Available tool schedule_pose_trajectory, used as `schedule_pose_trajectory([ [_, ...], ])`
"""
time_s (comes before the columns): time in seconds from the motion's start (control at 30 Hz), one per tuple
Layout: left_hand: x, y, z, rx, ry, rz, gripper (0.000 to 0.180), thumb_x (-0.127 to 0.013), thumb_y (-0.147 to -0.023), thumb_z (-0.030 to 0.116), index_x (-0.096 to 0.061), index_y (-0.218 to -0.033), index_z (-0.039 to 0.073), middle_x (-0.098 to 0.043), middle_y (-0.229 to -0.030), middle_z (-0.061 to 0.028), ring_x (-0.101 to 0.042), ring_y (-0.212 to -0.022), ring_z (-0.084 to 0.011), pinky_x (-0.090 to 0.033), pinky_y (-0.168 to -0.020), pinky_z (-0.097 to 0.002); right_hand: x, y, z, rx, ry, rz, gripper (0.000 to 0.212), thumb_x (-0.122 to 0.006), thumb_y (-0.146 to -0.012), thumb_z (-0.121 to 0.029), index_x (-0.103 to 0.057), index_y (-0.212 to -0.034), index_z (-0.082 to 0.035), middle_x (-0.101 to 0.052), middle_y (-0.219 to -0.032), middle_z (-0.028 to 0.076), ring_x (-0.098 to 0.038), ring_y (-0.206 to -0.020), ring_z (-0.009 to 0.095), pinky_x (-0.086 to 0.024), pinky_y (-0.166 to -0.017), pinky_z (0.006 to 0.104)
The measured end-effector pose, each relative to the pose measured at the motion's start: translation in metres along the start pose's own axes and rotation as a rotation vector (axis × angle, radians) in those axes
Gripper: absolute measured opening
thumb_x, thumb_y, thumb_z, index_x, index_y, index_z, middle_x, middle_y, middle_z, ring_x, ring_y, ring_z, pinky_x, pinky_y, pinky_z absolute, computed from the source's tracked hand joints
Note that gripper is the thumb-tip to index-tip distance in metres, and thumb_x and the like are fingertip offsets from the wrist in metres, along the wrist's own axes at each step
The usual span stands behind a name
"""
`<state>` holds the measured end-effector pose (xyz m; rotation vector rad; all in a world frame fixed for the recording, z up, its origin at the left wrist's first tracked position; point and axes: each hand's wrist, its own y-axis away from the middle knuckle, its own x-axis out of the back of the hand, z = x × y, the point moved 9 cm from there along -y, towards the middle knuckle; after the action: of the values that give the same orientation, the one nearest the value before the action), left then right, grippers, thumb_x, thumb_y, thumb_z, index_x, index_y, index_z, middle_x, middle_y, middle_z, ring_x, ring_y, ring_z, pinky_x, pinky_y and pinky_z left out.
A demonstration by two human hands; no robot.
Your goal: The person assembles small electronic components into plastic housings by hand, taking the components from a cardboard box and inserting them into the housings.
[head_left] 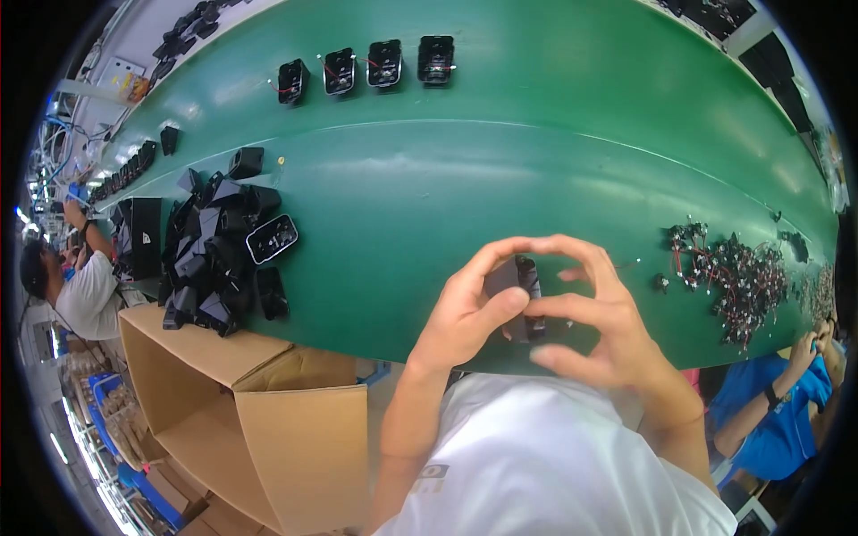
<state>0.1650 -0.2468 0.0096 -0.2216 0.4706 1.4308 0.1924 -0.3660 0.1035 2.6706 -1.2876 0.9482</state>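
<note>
Viewed from my remote station: the black plastic housing lies between both hands at the near edge of the green table, right of the left hand and left of the right hand. Its long axis appears to run away from the wearer's torso. The left hand is nearer, its thumb and curled fingers closed on the housing; the right is loosely spread, its fingertip contact unclear to me. I count one housing in hand, four open casings in the far row, one open carton, one heap of black housings, overlapped beyond counting, and one main tangle of wire leads.
</note>
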Motion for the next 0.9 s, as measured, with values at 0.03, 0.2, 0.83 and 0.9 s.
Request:
schedule_pose_trajectory([
  [0.03,0.001,0.0,-0.002,0.015,-0.035,0.039,0.054,-0.066,-0.098,0.025,-0.048,-0.142,0.0,-0.063,-0.112,-0.006,-0.06,-0.083,-0.0052,-0.05,-0.058,-0.0214,-0.006,0.005,0.007,-0.061,-0.058,-0.061,0.026,-0.084,-0.075,-0.009,-0.074,-0.099,-0.004,-0.051,-0.142,0.021,-0.061,-0.119,0.034,-0.053,-0.091,0.0401],
  [0.2,-0.009,-0.001,0.005,0.049,-0.145,0.161,0.056,-0.062,-0.101,0.03,-0.044,-0.145,-0.001,-0.068,-0.084,-0.0051,-0.06,-0.061,-0.0079,-0.049,-0.054,-0.0251,-0.019,0.016,0.038,-0.136,-0.464,0.03,0.023,-0.081,-0.078,-0.004,-0.072,-0.098,0.002,-0.045,-0.148,0.027,-0.047,-0.139,0.039,-0.042,-0.11,0.0481],
  [0.83,0.16,0.076,0.114,-0.191,-1.568,1.284,0.071,-0.071,-0.087,0.028,-0.043,-0.149,0.011,-0.034,-0.155,-0.0193,-0.023,-0.145,-0.0493,-0.022,-0.116,-0.0635,0.026,-0.182,0.104,0.18,0.623,0.089,0.024,-0.082,-0.077,-0.022,-0.074,-0.09,-0.003,-0.055,-0.141,0.015,-0.056,-0.124,0.036,-0.047,-0.102,0.0434],
  [0.9,0.177,0.072,0.1,-0.02,-1.67,1.216,0.071,-0.071,-0.086,0.033,-0.045,-0.148,0.011,-0.03,-0.16,-0.0167,-0.019,-0.148,-0.0497,-0.016,-0.117,-0.0664,0.019,-0.212,0.125,0.161,0.674,0.049,0.024,-0.083,-0.077,-0.022,-0.073,-0.089,-0.004,-0.055,-0.14,0.015,-0.055,-0.122,0.036,-0.047,-0.102,0.0436],
])
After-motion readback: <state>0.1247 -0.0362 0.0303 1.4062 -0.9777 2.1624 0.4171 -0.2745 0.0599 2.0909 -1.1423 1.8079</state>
